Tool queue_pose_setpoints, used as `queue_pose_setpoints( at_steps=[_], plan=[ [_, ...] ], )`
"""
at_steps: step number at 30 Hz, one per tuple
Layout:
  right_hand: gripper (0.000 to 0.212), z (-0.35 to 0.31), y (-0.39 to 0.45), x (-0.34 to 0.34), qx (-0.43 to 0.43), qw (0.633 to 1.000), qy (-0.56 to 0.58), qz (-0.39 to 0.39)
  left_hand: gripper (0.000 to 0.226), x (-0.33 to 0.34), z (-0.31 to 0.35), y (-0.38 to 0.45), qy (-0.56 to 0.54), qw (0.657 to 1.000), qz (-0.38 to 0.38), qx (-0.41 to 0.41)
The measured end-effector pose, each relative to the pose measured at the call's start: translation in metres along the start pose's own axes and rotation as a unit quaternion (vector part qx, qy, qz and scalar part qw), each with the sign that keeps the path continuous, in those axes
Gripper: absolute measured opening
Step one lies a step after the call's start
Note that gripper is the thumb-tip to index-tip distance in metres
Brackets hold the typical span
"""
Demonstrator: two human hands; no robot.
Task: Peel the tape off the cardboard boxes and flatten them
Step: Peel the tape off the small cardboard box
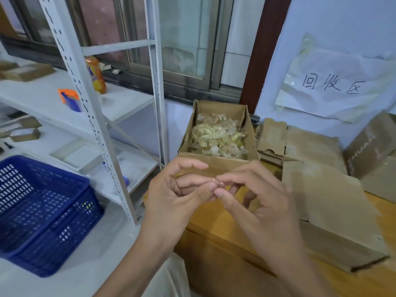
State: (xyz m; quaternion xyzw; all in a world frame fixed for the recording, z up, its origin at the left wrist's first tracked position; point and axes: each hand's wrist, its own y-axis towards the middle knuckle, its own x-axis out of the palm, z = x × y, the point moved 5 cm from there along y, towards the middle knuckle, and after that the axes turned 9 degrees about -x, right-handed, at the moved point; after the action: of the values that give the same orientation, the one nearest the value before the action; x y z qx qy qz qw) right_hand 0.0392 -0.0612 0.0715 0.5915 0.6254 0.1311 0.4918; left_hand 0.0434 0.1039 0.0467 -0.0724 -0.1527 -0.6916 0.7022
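Observation:
My left hand (173, 196) and my right hand (257, 200) meet at mid-frame, above the wooden table (216, 230). Between their fingertips they pinch a small clear scrap of tape (218, 182). Just behind the hands stands an open cardboard box (216, 163) filled with crumpled clear tape. To the right lies a flattened cardboard box (327, 202) on the table. More flattened cardboard (300, 142) is stacked behind it against the wall.
A blue plastic basket (42, 211) sits at the lower left on a white surface. A white metal shelf rack (90, 116) holds small boxes and an orange bottle (95, 75). A paper sign (334, 84) is taped to the wall. A taped brown box (372, 146) rests at far right.

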Motion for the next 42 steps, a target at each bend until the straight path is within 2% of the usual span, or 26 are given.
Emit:
queue_pose_setpoints(
  at_steps=[2,5,6,7,9,11,12,18,20,25,29,31,35,38,42],
  plan=[
    [0.012,0.005,0.005,0.004,-0.041,0.999,-0.031,-0.007,0.028,-0.001,-0.003,0.004,0.015,1.0,-0.019,-0.018],
    [0.014,0.011,0.012,0.008,-0.137,0.978,-0.156,-0.032,0.028,-0.004,-0.01,0.009,0.031,0.997,-0.049,-0.051],
    [0.015,0.013,0.014,0.009,-0.145,0.974,-0.172,-0.037,0.029,-0.005,-0.012,0.011,0.033,0.996,-0.048,-0.061],
    [0.016,0.017,0.016,0.01,-0.131,0.978,-0.157,-0.03,0.03,-0.007,-0.014,0.013,0.04,0.996,-0.039,-0.068],
    [0.018,0.027,0.021,0.011,-0.032,0.999,-0.015,0.0,0.033,-0.012,-0.016,0.019,0.07,0.994,-0.009,-0.081],
    [0.017,0.039,0.026,0.018,0.094,0.983,0.154,0.017,0.033,-0.014,-0.018,0.027,0.084,0.992,-0.003,-0.097],
    [0.016,0.045,0.029,0.024,0.135,0.969,0.204,0.02,0.032,-0.015,-0.019,0.032,0.076,0.992,-0.011,-0.103],
    [0.007,0.082,0.053,0.036,0.222,0.942,0.248,0.039,0.025,-0.011,-0.014,0.069,0.053,0.994,-0.023,-0.092],
    [0.011,0.098,0.067,0.035,0.235,0.943,0.231,0.04,0.022,-0.014,-0.011,0.089,0.09,0.994,-0.012,-0.065],
    [0.016,0.151,0.101,0.047,0.276,0.953,0.125,-0.012,0.021,-0.035,-0.016,0.137,0.208,0.977,0.035,-0.002],
    [0.012,0.19,0.126,0.059,0.28,0.955,0.006,-0.098,0.021,-0.052,-0.023,0.155,0.312,0.948,0.047,0.025],
    [0.007,0.204,0.133,0.063,0.292,0.949,-0.022,-0.121,0.018,-0.058,-0.024,0.154,0.326,0.943,0.058,0.034],
    [0.022,0.217,0.137,0.067,0.308,0.938,-0.063,-0.147,0.018,-0.061,-0.023,0.144,0.336,0.937,0.068,0.06],
    [0.025,0.216,0.137,0.06,0.307,0.94,-0.082,-0.128,0.018,-0.059,-0.023,0.139,0.347,0.934,0.054,0.063],
    [0.015,0.207,0.134,0.044,0.307,0.935,-0.064,-0.166,0.016,-0.046,-0.015,0.131,0.357,0.931,0.037,0.073]
  ],
)
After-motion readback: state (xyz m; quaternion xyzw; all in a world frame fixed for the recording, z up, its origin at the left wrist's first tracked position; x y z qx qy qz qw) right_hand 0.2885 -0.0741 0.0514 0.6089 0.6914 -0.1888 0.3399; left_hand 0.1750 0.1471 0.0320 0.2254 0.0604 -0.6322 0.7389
